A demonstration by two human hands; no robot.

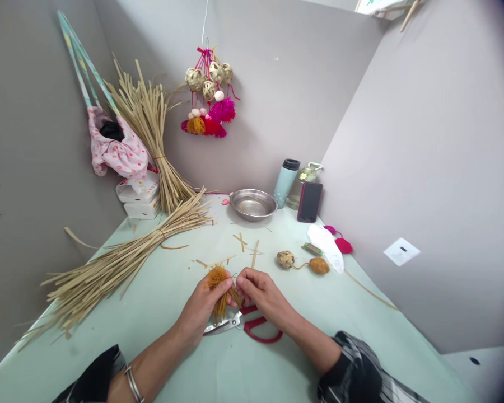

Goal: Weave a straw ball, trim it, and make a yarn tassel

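Note:
My left hand is closed around a mustard-yellow yarn tassel, whose strands fan out at the top and hang below the fingers. Close beside it, my right hand has thumb and fingertips pinched together at the tassel's edge. What sits in that pinch is too small to make out; it may be a strand. Under both hands lie red-handled scissors with their blades pointing left. To the right rest a small woven straw ball and a yellow-brown yarn ball, joined by a cord.
A bundle of straw strips covers the table's left side; another bundle leans on the wall. At the back stand a metal bowl, a blue tumbler and a phone. Woven balls with tassels hang above.

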